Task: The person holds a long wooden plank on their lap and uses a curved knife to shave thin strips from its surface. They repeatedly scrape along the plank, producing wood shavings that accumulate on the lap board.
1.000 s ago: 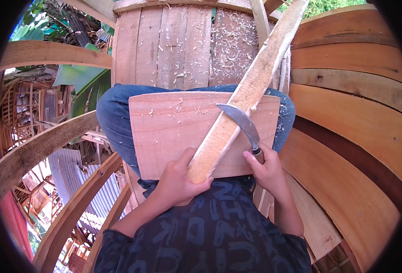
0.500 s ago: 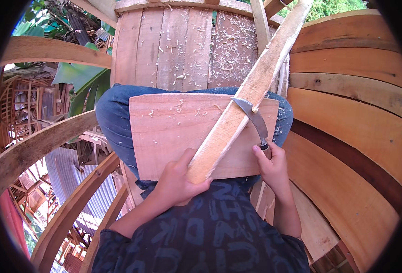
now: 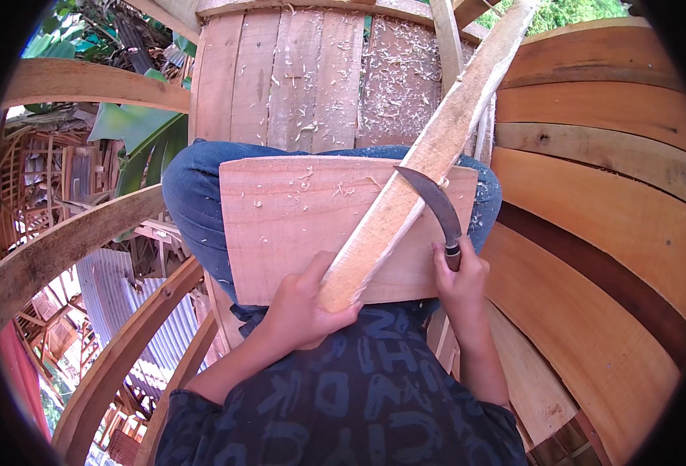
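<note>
A long pale wooden strip [image 3: 417, 182] slants from my lap up to the far right. Its near end is gripped by my left hand [image 3: 308, 304], with the fingers wrapped round it. My right hand [image 3: 463, 281] is closed on the dark handle of a curved knife [image 3: 438, 203]. The blade, hooked like a sickle, lies across the strip with its tip at the strip's left edge. Beneath the strip, a flat pinkish wooden board [image 3: 296, 241] rests across my crossed legs, with a few shavings on it.
Wood shavings [image 3: 405, 70] are scattered over the plank floor [image 3: 296, 93] ahead. A wall of broad wooden boards [image 3: 591, 167] stands on the right. Curved wooden rails [image 3: 71, 233] run along the left, with corrugated metal sheets [image 3: 160, 326] below them.
My right hand has turned the knife slightly, and more of the blade's flat face shows. Shavings on the board have shifted. The strip and my left hand stay nearly in place.
</note>
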